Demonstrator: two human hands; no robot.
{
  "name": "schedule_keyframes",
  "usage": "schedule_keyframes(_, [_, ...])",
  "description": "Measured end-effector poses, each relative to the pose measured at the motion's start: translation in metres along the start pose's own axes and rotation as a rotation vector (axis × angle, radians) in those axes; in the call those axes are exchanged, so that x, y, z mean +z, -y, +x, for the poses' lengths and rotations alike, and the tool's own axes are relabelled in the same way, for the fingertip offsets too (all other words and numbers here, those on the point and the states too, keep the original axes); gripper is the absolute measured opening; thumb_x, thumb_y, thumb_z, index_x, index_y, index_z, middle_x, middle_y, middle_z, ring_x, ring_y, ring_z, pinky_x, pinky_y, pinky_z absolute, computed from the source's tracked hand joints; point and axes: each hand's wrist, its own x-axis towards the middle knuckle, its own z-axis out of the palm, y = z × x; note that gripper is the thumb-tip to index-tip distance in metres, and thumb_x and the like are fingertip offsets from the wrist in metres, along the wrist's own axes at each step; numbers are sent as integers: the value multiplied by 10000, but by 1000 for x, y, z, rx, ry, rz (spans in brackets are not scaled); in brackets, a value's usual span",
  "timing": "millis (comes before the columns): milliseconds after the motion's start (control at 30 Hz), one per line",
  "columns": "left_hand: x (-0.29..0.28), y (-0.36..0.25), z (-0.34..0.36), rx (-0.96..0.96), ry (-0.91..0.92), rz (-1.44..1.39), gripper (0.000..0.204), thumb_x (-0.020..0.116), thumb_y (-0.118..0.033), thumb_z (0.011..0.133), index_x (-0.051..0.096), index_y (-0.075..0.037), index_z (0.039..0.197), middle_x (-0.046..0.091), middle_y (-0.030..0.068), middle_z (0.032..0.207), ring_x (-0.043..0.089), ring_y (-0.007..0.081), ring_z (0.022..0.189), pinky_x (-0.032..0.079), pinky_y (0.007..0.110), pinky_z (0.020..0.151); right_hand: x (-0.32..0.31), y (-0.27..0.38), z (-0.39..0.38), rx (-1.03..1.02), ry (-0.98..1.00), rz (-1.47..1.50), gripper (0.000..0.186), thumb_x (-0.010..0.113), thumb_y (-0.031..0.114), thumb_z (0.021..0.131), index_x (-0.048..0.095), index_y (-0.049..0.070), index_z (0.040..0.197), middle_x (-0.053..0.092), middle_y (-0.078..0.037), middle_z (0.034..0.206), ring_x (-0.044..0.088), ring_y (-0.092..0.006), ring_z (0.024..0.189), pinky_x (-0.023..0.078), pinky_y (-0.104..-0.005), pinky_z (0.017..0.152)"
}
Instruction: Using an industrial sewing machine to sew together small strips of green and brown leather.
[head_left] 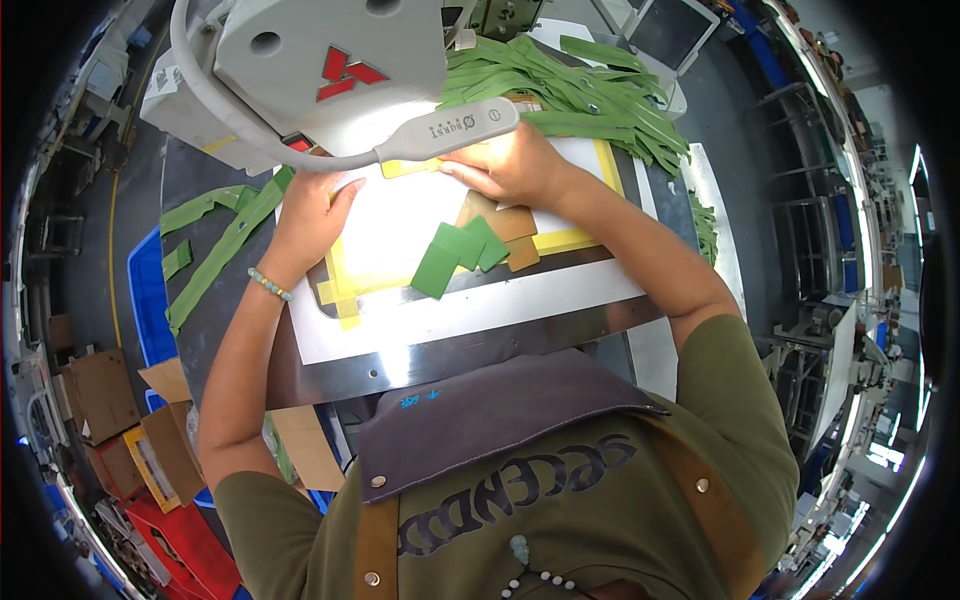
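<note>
My left hand (315, 215) rests at the left of a brightly lit white work sheet (390, 240) edged with yellow tape, its fingertips hidden beneath the machine head (250, 70). My right hand (510, 165) is at the sheet's upper middle, fingers bent beside a small yellow piece (408, 168), partly under a grey handheld-shaped lamp (445, 130) on a curved arm; what it grips is unclear. Several green square pieces (435, 262) and tan pieces (523, 253) lie below my right hand. Green strips lie at the left (225, 255) and in a pile (590, 100) at upper right.
The dark metal table edge (450, 350) is in front of my body. Blue bins (150, 300), cardboard boxes (95, 395) and a red crate (180, 550) stand on the floor at left. A grey screen unit (675, 35) is at back right; racks line the right aisle.
</note>
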Motion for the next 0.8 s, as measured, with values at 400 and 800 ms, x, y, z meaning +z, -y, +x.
schedule_keyframes(400, [6, -20, -4, 83, -70, 16, 312, 706, -124, 967, 713, -19, 1261, 727, 166, 1252, 657, 358, 1188, 493, 416, 1048, -5, 8, 7, 198, 121, -220, 137, 666, 184, 955, 710, 57, 983, 716, -114, 909, 702, -300, 877, 516, -429, 780])
schedule_keyframes(800, [8, -83, -29, 29, 48, -151, 591, 799, -105, 892, 583, -43, 1439, 716, 97, 1105, 637, 175, 838, 524, 292, 788, -72, 136, 22, 140, 326, 259, 180, 701, 202, 946, 635, 34, 943, 625, -99, 644, 652, -346, 617, 514, -470, 665])
